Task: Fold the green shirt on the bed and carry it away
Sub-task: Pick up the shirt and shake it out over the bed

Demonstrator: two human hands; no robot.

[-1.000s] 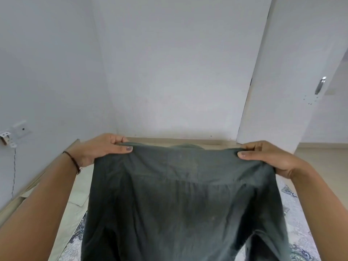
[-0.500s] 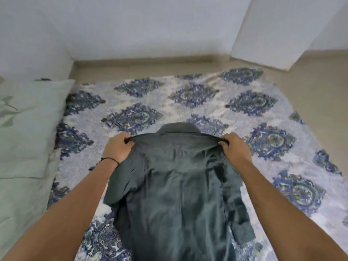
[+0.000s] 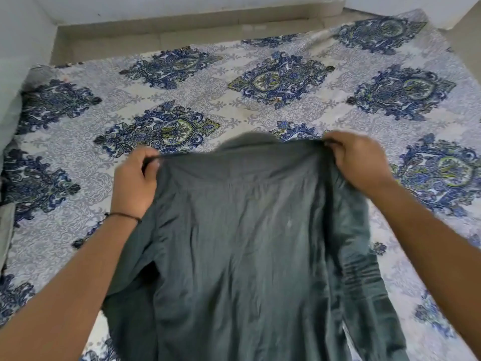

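Note:
The dark green shirt (image 3: 247,243) is spread back side up over the bed (image 3: 260,105), its collar pointing away from me. My left hand (image 3: 135,183) grips its left shoulder, and my right hand (image 3: 356,162) grips its right shoulder. The top edge is stretched between my two hands, slightly above the sheet. Both sleeves hang crumpled along the shirt's sides. The shirt's lower part runs out of the frame at the bottom.
The bed carries a white sheet with blue ornamental medallions. A pale pillow (image 3: 7,121) shows at the far left edge. Beyond the bed lie a beige floor strip (image 3: 182,29) and white walls.
One second ago I held the shirt up in front of the wall. It has since come down onto the bed, and my hands have spread wider apart along its shoulders.

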